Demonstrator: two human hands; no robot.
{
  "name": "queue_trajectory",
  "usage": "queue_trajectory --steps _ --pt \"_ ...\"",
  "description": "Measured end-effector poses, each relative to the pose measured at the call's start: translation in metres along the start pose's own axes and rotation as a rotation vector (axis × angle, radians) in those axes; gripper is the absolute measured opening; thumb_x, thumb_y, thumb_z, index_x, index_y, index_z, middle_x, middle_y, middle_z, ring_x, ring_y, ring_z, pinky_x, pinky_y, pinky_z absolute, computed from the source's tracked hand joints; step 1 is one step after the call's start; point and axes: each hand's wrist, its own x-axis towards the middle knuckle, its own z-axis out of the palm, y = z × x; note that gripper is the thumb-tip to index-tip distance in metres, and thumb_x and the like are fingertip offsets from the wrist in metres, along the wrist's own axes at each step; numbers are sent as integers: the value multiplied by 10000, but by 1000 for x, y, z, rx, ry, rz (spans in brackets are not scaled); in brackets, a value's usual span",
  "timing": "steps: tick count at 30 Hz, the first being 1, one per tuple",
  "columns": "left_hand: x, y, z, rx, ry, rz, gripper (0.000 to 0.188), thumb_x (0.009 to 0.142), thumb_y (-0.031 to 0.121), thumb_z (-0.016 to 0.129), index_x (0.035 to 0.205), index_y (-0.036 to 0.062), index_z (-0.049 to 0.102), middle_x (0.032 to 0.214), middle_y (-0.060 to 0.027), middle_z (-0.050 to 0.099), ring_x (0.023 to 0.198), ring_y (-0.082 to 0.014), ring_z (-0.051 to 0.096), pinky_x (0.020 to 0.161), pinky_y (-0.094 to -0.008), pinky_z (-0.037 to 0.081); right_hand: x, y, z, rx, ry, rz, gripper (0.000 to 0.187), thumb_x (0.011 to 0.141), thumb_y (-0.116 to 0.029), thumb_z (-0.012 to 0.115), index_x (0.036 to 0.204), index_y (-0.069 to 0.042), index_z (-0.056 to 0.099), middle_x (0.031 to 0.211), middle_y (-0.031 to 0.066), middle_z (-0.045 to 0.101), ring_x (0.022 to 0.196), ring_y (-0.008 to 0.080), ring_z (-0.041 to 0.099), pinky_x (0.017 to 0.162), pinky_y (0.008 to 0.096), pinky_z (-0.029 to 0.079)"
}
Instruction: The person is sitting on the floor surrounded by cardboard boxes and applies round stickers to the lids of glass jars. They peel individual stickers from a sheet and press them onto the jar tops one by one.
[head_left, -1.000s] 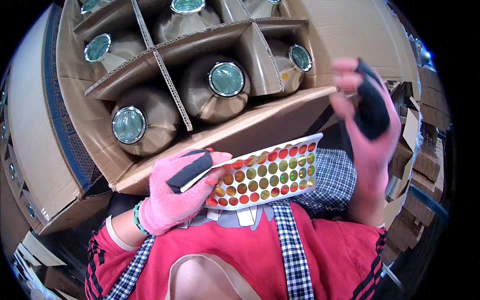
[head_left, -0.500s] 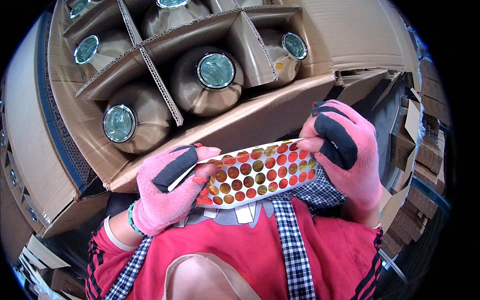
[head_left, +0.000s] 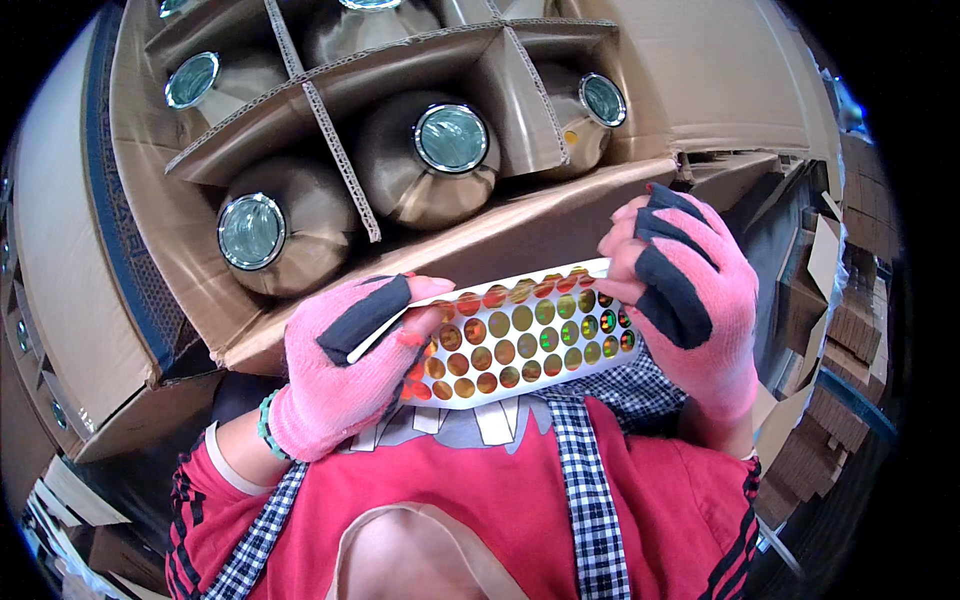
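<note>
A white sheet of round, shiny sticker dots (head_left: 520,345) is stretched between my two hands, in front of my chest. The dots gleam red, gold and green. My left hand (head_left: 355,355), in a pink and black glove with bare fingertips, pinches the sheet's left end between thumb and fingers. At the upper right corner, the thumb and forefinger of my right hand (head_left: 690,290) grip the sheet; its other fingers are curled. Beyond the hands, a silvery-brown glass flask (head_left: 415,185) with a greenish mouth stands in a divided carton. A small yellow dot sits on the flask (head_left: 575,140) at the right.
The open cardboard box (head_left: 480,225) holds several such flasks, parted by cardboard dividers (head_left: 340,160). Its near wall lies just past my hands. On the right stand stacked cardboard pieces (head_left: 835,400). Another carton (head_left: 60,240) is at the left.
The left hand has shifted slightly right and up, and the sheet has tilted, so its dots shine greener on the right. The box appears a little further right in view.
</note>
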Motion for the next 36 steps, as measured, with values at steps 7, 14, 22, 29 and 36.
queue_trajectory --steps 7,14,22,29,36 --pt "2 -3 -4 400 -230 347 282 652 -10 544 931 -16 582 742 -127 571 644 -228 567 594 -288 455 42 -1 -6 381 -72 103 130 628 -50 577 596 -22 455 1132 170 480 924 205 522 874 320 336" --pt "-8 -9 8 424 -302 511 298 654 22 579 952 17 572 727 -110 561 608 -265 564 574 -318 486 92 20 85 -32 -319 -217 93 640 -103 624 686 -64 553 1178 137 444 1071 334 412 873 391 359" --pt "-11 3 6 430 -251 545 296 648 44 588 943 20 578 722 -108 558 613 -262 567 573 -321 487 99 5 97 -421 -151 -275 253 580 -81 652 800 -57 529 1173 114 424 1101 325 387 891 413 344" --pt "-57 32 -45 541 52 331 250 632 -20 568 879 6 595 752 -124 598 622 -235 587 582 -301 479 75 -8 22 167 99 -40 171 708 -86 582 872 -38 576 1086 131 519 1009 257 500 880 374 371" --pt "-75 1 -60 134 423 21 183 721 7 582 901 -7 608 749 -57 594 635 -75 531 587 -188 418 72 -72 34 126 -169 -311 214 592 -128 640 759 -19 565 821 118 580 840 281 551 767 388 421"
